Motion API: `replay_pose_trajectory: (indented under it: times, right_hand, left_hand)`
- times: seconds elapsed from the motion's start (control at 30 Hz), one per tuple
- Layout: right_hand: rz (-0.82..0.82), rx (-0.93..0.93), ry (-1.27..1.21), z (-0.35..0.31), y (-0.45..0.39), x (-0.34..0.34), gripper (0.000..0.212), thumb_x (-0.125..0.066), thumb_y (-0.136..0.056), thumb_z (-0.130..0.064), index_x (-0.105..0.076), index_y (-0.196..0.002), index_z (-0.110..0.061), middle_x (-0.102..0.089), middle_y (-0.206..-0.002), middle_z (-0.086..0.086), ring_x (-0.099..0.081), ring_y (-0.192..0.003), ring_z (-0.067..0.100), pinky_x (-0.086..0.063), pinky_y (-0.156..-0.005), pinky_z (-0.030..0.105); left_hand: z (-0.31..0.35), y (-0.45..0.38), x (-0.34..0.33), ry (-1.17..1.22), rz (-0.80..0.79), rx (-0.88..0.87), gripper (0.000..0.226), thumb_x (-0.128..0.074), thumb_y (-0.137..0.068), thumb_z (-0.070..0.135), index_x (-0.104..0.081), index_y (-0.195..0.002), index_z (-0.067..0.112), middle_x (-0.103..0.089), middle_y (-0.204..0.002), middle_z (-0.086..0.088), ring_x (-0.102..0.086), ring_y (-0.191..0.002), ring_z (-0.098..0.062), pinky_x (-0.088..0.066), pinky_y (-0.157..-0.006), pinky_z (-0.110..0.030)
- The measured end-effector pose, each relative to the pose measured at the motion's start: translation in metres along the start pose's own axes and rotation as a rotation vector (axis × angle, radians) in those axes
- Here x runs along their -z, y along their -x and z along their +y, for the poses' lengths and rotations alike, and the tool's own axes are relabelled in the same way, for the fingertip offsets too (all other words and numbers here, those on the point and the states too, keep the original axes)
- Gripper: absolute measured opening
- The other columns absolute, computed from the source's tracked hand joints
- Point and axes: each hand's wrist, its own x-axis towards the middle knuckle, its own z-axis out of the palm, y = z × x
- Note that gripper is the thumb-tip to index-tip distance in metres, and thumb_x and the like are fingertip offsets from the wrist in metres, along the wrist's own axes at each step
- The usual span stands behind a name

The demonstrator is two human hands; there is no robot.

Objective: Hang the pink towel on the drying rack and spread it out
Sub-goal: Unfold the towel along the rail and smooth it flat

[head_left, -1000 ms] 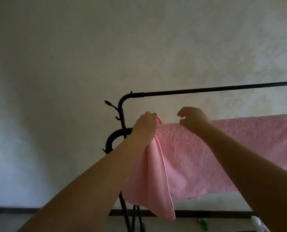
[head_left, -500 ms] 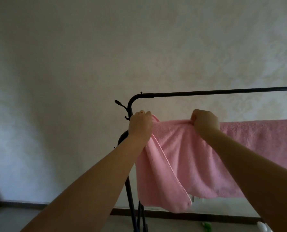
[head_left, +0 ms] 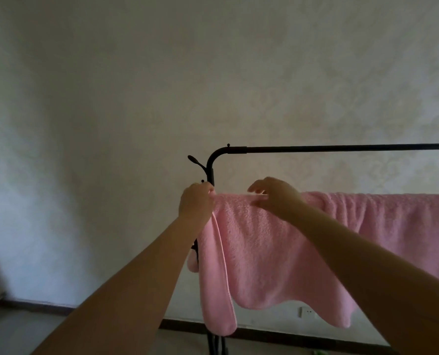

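The pink towel (head_left: 264,252) hangs over the lower rail of the black drying rack (head_left: 341,148), stretching from the rack's left post to the right edge of the view. My left hand (head_left: 196,201) grips the towel's top left corner beside the post. A folded flap hangs down below that corner. My right hand (head_left: 274,198) hovers at the towel's top edge a little to the right, fingers spread and loose, holding nothing. The rail under the towel is hidden.
A pale patterned wall stands close behind the rack. The rack's upper bar runs right above the towel, with a small hook (head_left: 195,160) on the left post. A wall socket (head_left: 306,312) and a dark skirting board (head_left: 34,304) sit low down.
My right hand has let go of the towel's top edge and opened. The left corner has been pulled further left to the post, and the towel lies flatter along the rail.
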Motion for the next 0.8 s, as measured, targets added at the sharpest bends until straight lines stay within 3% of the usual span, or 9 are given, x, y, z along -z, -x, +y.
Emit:
replay_pose_trajectory:
  times: [0.1, 0.23, 0.3, 0.4, 0.47, 0.57, 0.7, 0.8]
  right_hand:
    - [0.071, -0.039, 0.090, -0.011, -0.008, -0.014, 0.016, -0.070, -0.086, -0.024, -0.067, -0.101, -0.029, -0.060, -0.102, -0.006, -0.060, -0.091, 0.012, -0.054, -0.081, 0.029]
    - [0.074, -0.120, 0.206, -0.009, -0.016, -0.011, 0.010, -0.063, -0.091, -0.019, -0.067, -0.100, -0.019, -0.063, -0.102, 0.003, -0.062, -0.097, 0.022, -0.052, -0.084, 0.032]
    - [0.120, -0.178, 0.234, -0.002, -0.016, -0.004, 0.014, -0.058, -0.092, -0.015, -0.067, -0.102, -0.015, -0.064, -0.101, 0.007, -0.062, -0.096, 0.026, -0.051, -0.082, 0.034]
    - [0.253, -0.300, 0.309, 0.022, -0.010, 0.010, 0.020, -0.051, -0.091, -0.005, -0.066, -0.103, -0.011, -0.064, -0.097, 0.011, -0.063, -0.093, 0.030, -0.050, -0.073, 0.034]
    - [0.292, -0.402, 0.334, 0.040, -0.004, 0.020, 0.023, -0.047, -0.090, -0.003, -0.065, -0.104, -0.009, -0.064, -0.097, 0.014, -0.062, -0.093, 0.034, -0.047, -0.070, 0.035]
    - [0.313, -0.473, 0.370, 0.056, 0.001, 0.026, 0.020, -0.044, -0.091, -0.003, -0.060, -0.103, -0.005, -0.061, -0.094, 0.016, -0.059, -0.090, 0.034, -0.043, -0.067, 0.036]
    - [0.326, -0.540, 0.389, 0.062, 0.005, 0.028, 0.016, -0.047, -0.090, -0.003, -0.058, -0.101, -0.005, -0.059, -0.091, 0.015, -0.049, -0.080, 0.027, -0.041, -0.068, 0.037]
    - [0.285, -0.519, 0.396, 0.061, 0.005, 0.029, 0.018, -0.046, -0.090, -0.003, -0.058, -0.103, -0.005, -0.060, -0.096, 0.015, -0.055, -0.091, 0.031, -0.042, -0.070, 0.037]
  left_hand:
    - [-0.002, 0.001, 0.004, 0.040, -0.007, 0.012, 0.020, -0.049, -0.095, 0.012, -0.065, -0.107, 0.009, -0.063, -0.096, -0.010, -0.058, -0.082, -0.021, -0.047, -0.071, -0.029]
    - [-0.007, 0.004, 0.008, 0.094, -0.004, 0.027, 0.015, -0.052, -0.092, 0.011, -0.064, -0.102, 0.008, -0.060, -0.087, -0.001, -0.059, -0.080, -0.019, -0.043, -0.066, -0.024]
    - [-0.010, 0.004, 0.008, 0.080, -0.009, 0.050, 0.017, -0.052, -0.092, 0.009, -0.063, -0.106, 0.009, -0.062, -0.093, -0.004, -0.059, -0.082, -0.020, -0.043, -0.067, -0.026]
    - [-0.018, 0.005, 0.008, 0.036, -0.029, 0.110, 0.034, -0.049, -0.089, -0.004, -0.061, -0.118, 0.009, -0.064, -0.110, -0.010, -0.061, -0.096, -0.025, -0.051, -0.081, -0.033]
    - [-0.023, 0.006, 0.006, 0.038, -0.027, 0.147, 0.034, -0.049, -0.089, -0.004, -0.061, -0.118, 0.009, -0.065, -0.113, -0.009, -0.062, -0.097, -0.025, -0.051, -0.079, -0.031]
    - [-0.026, 0.006, 0.002, 0.031, -0.016, 0.146, 0.029, -0.051, -0.090, 0.001, -0.063, -0.115, 0.008, -0.066, -0.110, -0.010, -0.062, -0.095, -0.025, -0.047, -0.074, -0.028]
    - [-0.025, 0.003, -0.003, 0.052, 0.000, 0.222, 0.037, -0.045, -0.090, -0.005, -0.060, -0.121, 0.008, -0.064, -0.118, -0.011, -0.061, -0.103, -0.026, -0.046, -0.082, -0.029]
    - [-0.031, 0.000, -0.003, 0.093, 0.029, 0.315, 0.031, -0.048, -0.090, -0.004, -0.060, -0.117, 0.004, -0.065, -0.114, -0.014, -0.061, -0.103, -0.028, -0.046, -0.082, -0.030]
